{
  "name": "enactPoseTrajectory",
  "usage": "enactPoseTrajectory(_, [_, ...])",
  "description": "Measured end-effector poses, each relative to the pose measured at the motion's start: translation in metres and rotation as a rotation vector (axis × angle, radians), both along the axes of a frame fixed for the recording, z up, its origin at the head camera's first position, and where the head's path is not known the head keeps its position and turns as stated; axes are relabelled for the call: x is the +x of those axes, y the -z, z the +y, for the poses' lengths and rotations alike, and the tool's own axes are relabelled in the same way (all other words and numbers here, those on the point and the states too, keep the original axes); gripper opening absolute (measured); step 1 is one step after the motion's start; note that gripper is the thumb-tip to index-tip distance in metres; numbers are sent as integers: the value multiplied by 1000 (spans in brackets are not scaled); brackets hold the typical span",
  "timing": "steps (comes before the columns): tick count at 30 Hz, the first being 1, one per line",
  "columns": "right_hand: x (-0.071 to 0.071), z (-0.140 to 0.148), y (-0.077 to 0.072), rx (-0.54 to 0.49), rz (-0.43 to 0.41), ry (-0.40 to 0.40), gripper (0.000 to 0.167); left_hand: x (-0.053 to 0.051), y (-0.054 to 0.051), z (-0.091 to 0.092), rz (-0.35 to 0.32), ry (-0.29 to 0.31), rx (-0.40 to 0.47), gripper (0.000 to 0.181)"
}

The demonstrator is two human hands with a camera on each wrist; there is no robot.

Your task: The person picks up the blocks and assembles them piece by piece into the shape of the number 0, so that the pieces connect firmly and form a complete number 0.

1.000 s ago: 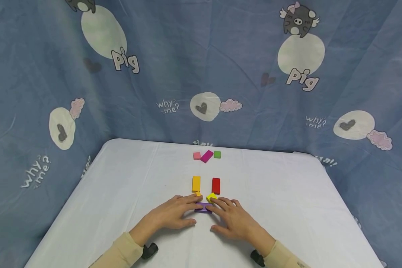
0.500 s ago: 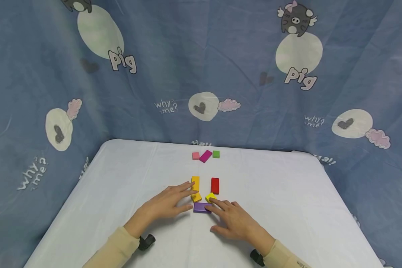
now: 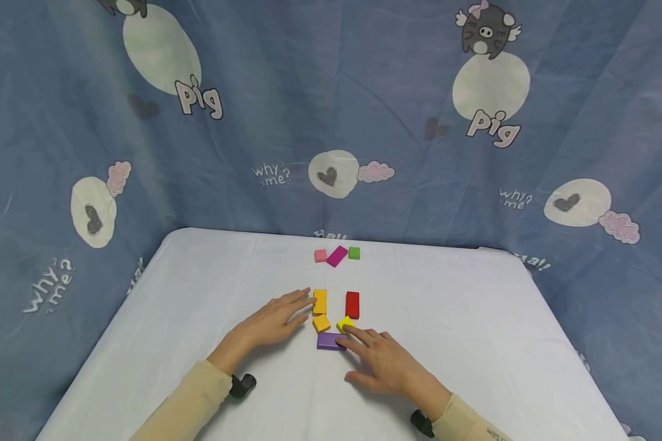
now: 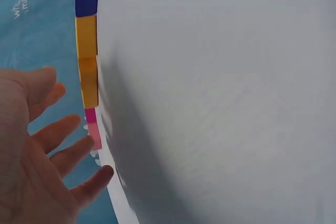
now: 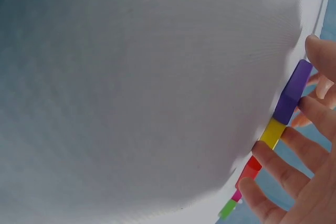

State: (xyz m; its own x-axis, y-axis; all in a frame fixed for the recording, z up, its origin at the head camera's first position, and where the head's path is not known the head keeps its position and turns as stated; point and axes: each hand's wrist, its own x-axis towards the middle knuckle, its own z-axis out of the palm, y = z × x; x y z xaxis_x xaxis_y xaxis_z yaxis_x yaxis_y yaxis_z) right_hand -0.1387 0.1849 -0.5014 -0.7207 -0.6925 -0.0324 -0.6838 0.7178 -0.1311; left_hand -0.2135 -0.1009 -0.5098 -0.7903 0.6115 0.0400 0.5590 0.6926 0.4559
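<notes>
My left hand (image 3: 278,317) is spread beside the long orange block (image 3: 320,302), its fingertips close to that block's left side; whether they touch I cannot tell. Just below lies a small orange block (image 3: 321,323), turned at an angle. With its fingers extended, my right hand (image 3: 383,360) rests fingertips on the purple block (image 3: 328,341) and on the small yellow block (image 3: 344,323), which it partly covers. Beyond the yellow one is a red block (image 3: 352,305). In the left wrist view the left hand's fingers (image 4: 73,156) are apart and hold nothing.
Toward the far edge of the white table (image 3: 447,318) sit a pink block (image 3: 320,255), a magenta block (image 3: 337,256) laid diagonally and a green block (image 3: 354,253). A blue printed curtain (image 3: 331,92) hangs behind the table.
My left hand has left the purple block and the small orange block, shifting left and away to the side of the long orange block. The right hand has stayed in place.
</notes>
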Motion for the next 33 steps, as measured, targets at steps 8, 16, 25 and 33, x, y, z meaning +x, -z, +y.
enactPoseTrajectory(8, [-1, 1, 0, -3, -12, -1, 66, -12, -1, 1, -32, -26, -26, 45])
enactPoseTrajectory(16, [-1, 1, 0, 2, -28, 10, 67, -26, -4, 2, -44, -33, -11, 42])
enactPoseTrajectory(25, [-2, 0, -2, 6, -21, 14, 66, -36, -7, 5, -51, -58, 6, 44])
enactPoseTrajectory(33, [0, 0, -2, -2, -8, 6, 66, -49, -4, 9, -73, -102, -19, 50])
